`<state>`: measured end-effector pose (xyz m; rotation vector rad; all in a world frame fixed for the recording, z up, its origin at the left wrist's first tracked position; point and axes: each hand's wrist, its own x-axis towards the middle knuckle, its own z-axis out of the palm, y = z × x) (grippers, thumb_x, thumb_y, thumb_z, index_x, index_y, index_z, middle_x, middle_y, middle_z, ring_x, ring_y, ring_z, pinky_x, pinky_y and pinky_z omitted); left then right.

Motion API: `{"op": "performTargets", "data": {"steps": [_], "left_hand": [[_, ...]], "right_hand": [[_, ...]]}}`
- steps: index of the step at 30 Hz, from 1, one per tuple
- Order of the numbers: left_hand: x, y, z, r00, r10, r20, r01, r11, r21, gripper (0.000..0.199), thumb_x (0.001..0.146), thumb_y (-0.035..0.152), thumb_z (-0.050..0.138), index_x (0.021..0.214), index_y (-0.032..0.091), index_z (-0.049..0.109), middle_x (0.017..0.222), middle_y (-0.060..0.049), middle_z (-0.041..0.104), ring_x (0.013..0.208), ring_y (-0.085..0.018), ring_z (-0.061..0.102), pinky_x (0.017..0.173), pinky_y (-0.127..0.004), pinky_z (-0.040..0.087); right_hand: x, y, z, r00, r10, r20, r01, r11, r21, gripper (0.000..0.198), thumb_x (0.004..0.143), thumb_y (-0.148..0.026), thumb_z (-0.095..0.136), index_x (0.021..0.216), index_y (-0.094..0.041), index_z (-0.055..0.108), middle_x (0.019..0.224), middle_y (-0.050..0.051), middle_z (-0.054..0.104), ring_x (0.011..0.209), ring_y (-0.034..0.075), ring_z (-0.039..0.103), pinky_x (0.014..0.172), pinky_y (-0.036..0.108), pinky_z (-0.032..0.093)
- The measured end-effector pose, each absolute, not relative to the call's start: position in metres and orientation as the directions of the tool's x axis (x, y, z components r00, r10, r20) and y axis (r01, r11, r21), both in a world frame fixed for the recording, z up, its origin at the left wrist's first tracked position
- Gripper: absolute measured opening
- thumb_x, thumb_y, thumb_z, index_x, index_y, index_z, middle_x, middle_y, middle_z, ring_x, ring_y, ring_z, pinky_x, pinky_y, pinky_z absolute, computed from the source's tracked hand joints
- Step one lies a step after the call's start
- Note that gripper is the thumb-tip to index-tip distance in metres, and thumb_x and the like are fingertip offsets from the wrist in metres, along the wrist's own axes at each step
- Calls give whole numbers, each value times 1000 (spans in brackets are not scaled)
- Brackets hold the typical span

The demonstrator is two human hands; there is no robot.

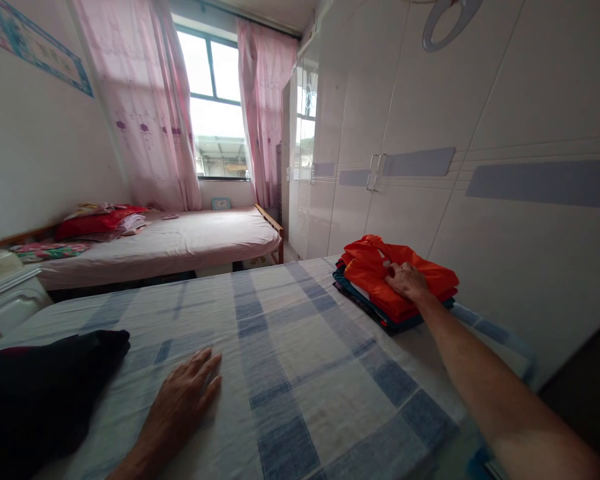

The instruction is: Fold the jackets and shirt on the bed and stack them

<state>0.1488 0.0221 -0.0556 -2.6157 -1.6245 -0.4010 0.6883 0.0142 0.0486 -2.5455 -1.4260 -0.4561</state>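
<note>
My right hand (407, 281) reaches to a stack of folded clothes near the bed's right edge. Its bent fingers grip the top piece, a bright orange garment (370, 270), close to a small white patch. Under it lie red and dark blue folded clothes (360, 301). My left hand (190, 387) rests on the blue and white checked bedsheet (320, 347), palm down with fingers stretched out and nothing in them. To the left of that hand lies a black garment (45, 393), partly cut off by the picture edge.
A second bed (205, 233) stands by the window, with a red pile of bedding (100, 223) and a small blue clock (221, 203). White wardrobe doors (415, 200) line the right side. A white cabinet (10, 300) stands at the left.
</note>
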Motion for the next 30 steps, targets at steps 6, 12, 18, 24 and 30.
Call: {"op": "performTargets", "data": {"steps": [6, 12, 18, 24, 30], "left_hand": [[149, 21, -55, 415, 880, 230, 884, -450, 126, 51, 86, 40, 33, 127, 18, 56, 138, -9, 48, 128, -25, 42, 107, -45, 32], [151, 16, -50, 403, 882, 245, 878, -448, 168, 48, 86, 39, 36, 124, 19, 58, 136, -9, 50, 127, -25, 44, 106, -44, 33], [152, 17, -50, 382, 889, 251, 878, -434, 203, 45, 84, 36, 40, 121, 20, 60, 134, -9, 52, 126, -25, 45, 107, -45, 32], [151, 14, -49, 333, 835, 438, 804, -494, 330, 45, 87, 37, 38, 126, 20, 53, 131, -8, 55, 119, -23, 52, 101, -39, 42], [149, -9, -25, 152, 613, 775, 779, -557, 287, 42, 92, 30, 33, 132, 20, 39, 136, -10, 45, 128, -23, 39, 108, -43, 30]], "right_hand": [[685, 9, 47, 481, 796, 367, 859, -513, -12, 38, 80, -42, 45, 106, -20, 61, 104, 12, 56, 100, 27, 53, 81, 37, 41], [681, -2, 23, 395, 643, 656, 892, -438, -108, 29, 82, -39, 45, 95, -19, 62, 95, 9, 58, 89, 23, 54, 76, 33, 40], [639, -6, 30, 420, 463, 781, 906, -164, -390, 31, 85, -42, 40, 97, -18, 57, 93, 9, 62, 85, 23, 55, 78, 35, 41], [499, 12, 50, 239, 598, 765, 791, 337, -511, 17, 84, -35, 46, 90, -22, 54, 90, 4, 62, 83, 19, 55, 80, 31, 42], [352, -2, 26, -366, 699, 614, 638, 669, -382, 3, 84, -26, 54, 86, -23, 54, 86, 1, 63, 83, 16, 56, 80, 30, 40]]}}
